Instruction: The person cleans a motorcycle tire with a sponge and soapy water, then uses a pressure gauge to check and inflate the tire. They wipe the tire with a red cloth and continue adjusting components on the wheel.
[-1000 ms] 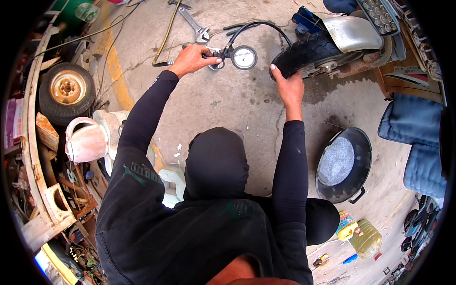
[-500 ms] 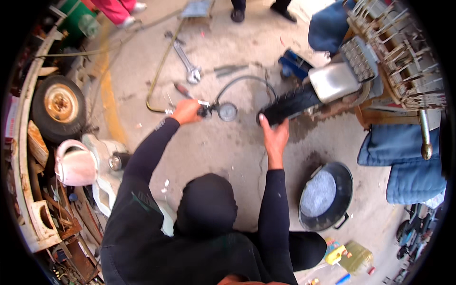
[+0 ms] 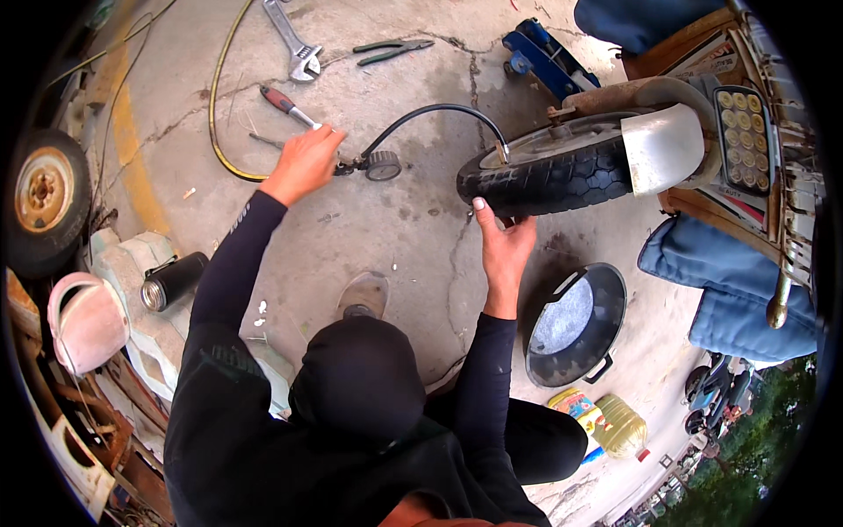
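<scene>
Tyre (image 3: 562, 180), black with a blocky tread, sits just above the right hand (image 3: 505, 246), whose thumb and fingertips press against its lower edge; the palm is open rather than clenched, and the far side of the wheel is cut off behind a silver mudguard (image 3: 667, 145). One black hose (image 3: 439, 112) arcs from the wheel's valve area leftward to a round pressure gauge (image 3: 383, 164), which lies just right of the left hand (image 3: 306, 162). That hand is closed around the inflator's handle, so the handle itself is hidden inside the grip, and a yellow hose (image 3: 218, 105) curls away up and to the left of it. Below and to the right of the right hand stands one dark round pan (image 3: 606, 303) with pale liquid in it, its lower rim partly hidden by the person's knee. Far left of the left hand, one small wheel (image 3: 39, 198) leans at the picture's rim, half cut off. Below that, one pink helmet (image 3: 83, 321) and one dark cylindrical can (image 3: 176, 279) lie among clutter that is hard to make out. Above the left hand rest one adjustable wrench (image 3: 294, 44), one pair of pliers (image 3: 391, 51) and one red-handled screwdriver (image 3: 285, 105), its tip hidden by the fingers. One yellow oil bottle (image 3: 615, 426) lies well below the right hand on the concrete floor (image 3: 395, 228).
</scene>
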`<state>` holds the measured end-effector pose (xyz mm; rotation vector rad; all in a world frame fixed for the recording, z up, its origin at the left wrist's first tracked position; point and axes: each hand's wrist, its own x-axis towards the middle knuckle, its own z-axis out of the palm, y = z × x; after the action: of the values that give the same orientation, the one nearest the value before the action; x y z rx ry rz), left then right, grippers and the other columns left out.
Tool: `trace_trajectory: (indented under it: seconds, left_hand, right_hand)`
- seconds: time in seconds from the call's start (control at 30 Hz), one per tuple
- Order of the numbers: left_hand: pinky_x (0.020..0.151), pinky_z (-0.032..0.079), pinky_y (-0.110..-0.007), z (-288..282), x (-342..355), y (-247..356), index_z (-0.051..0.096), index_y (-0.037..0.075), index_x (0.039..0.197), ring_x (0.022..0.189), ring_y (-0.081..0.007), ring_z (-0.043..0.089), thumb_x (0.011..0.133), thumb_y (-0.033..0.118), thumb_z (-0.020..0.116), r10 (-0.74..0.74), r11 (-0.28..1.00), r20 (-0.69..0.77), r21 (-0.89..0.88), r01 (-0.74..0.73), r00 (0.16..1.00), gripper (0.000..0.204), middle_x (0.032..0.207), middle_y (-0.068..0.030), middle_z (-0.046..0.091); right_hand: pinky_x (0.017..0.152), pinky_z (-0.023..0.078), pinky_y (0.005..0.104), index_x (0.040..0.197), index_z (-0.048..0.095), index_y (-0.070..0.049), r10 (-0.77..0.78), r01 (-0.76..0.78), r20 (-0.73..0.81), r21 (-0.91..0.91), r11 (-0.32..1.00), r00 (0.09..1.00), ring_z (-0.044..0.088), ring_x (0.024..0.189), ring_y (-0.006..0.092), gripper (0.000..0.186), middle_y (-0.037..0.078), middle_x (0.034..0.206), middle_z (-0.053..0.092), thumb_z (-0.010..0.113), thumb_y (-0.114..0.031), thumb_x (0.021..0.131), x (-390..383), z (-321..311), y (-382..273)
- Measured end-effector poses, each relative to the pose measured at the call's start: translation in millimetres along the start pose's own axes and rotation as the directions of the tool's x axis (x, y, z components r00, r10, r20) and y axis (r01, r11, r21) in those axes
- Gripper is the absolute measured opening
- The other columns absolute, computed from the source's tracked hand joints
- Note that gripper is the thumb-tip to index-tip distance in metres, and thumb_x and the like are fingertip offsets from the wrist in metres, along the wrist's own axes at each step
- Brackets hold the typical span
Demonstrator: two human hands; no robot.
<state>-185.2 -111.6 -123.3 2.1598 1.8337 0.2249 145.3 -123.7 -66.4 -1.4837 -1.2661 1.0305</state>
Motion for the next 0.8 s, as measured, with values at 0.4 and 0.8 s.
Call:
trace_trajectory:
  seconds: [0.4, 0.8]
  left_hand:
    - [0.076, 0.054, -0.044, -52.6, 199.0, 191.0, 0.07, 0.005, 0.095, 0.086, -0.0399, 0.066, 0.078, 0.019, 0.072, 0.675, 0.648, 0.529, -0.093, -0.756, 0.513, 0.022, 0.084, -0.0174, 0.07]
    - [0.056, 0.051, -0.031, -74.3, 267.7, 124.4, 0.071, 0.002, 0.083, 0.057, -0.013, 0.064, 0.084, 0.032, 0.071, 0.34, 0.881, 0.792, -0.08, -0.467, 0.506, 0.031, 0.064, -0.0044, 0.066]
  right_hand:
    - [0.089, 0.05, 0.0367, 0.117, 0.056, 0.007, -0.01, 0.01, -0.004, -0.08, 0.997, 1.0, 0.066, 0.101, 0.0256, 0.062, 0.018, 0.11, 0.068, 0.085, -0.026, 0.073, 5.9, -14.9, -24.4]
    - [0.088, 0.049, 0.0366, 0.114, 0.059, 0.005, -0.025, 0.025, -0.037, -0.011, 1.0, 0.999, 0.066, 0.098, 0.0255, 0.061, 0.017, 0.107, 0.069, 0.084, -0.033, 0.073, 14.0, -26.8, -36.9]
